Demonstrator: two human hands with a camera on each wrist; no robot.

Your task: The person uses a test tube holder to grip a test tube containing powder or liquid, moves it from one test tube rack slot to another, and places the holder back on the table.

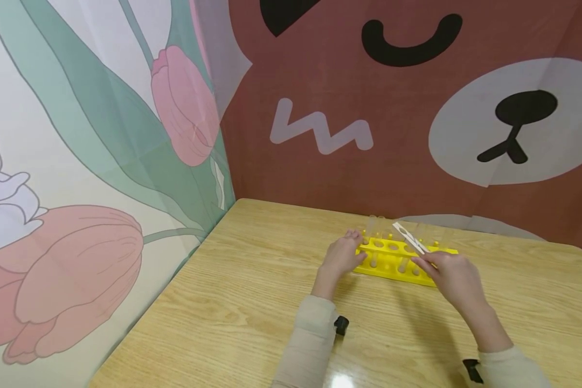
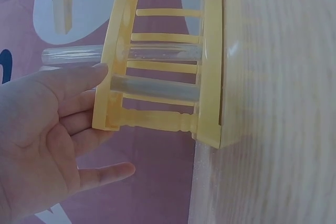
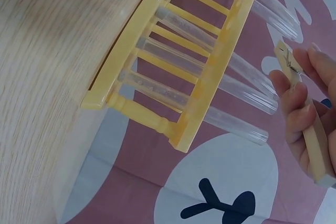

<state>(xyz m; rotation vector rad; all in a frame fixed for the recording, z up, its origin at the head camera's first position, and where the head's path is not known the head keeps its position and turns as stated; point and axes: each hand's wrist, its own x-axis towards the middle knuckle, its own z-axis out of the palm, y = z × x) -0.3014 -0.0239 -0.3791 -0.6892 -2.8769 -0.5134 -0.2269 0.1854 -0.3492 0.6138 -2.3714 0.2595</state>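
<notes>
A yellow test tube rack stands upright on the table, with several clear glass test tubes in its holes. At its left end, my left hand grips the top plate, the thumb on one side and fingers curled under the edge. My right hand holds a wooden test tube clamp over the right half of the rack. In the right wrist view, fingers and thumb wrap the clamp near its metal spring. Its tip points up and away, apart from the tubes in that view.
The wood-grain table reaches a brown bear-print cloth at the back. A tulip-print cloth hangs along the left edge. Black straps show at both wrists, below beige sleeves.
</notes>
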